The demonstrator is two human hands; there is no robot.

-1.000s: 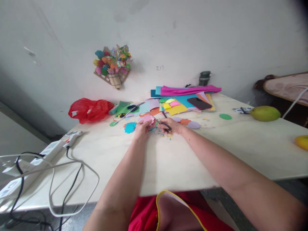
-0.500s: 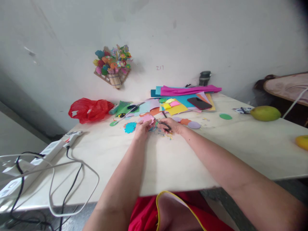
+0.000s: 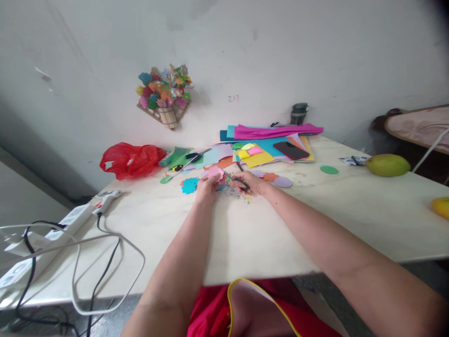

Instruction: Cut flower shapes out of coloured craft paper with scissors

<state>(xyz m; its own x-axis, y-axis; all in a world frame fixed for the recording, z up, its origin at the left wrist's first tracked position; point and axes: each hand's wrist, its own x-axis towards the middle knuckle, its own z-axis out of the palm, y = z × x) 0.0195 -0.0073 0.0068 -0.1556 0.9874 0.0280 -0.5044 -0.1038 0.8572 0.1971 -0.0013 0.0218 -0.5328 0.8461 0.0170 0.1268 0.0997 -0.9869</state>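
Observation:
Between the thumb and fingers of my left hand (image 3: 207, 186) is a pink paper flower (image 3: 214, 173) with a scalloped edge. My right hand (image 3: 248, 182) is closed around dark-handled scissors (image 3: 242, 183), their blades pointing left at the flower's edge. Just left of my left hand lies a blue scalloped paper flower (image 3: 190, 186). Tiny paper scraps (image 3: 243, 196) are scattered below the scissors. Beyond my right hand are an orange paper flower (image 3: 270, 177) and a lilac paper oval (image 3: 283, 181).
Coloured paper sheets (image 3: 259, 160) with a phone (image 3: 291, 150) on them lie at the back. Another pair of scissors (image 3: 192, 156) and a red plastic bag (image 3: 131, 160) are back left. A power strip (image 3: 75, 216) with cables lines the left edge; a green-yellow fruit (image 3: 387, 165) sits right.
The pink paper flower has turned or tilted slightly in my left hand. Both arms stay in nearly the same place, and the scissors remain at the flower's edge.

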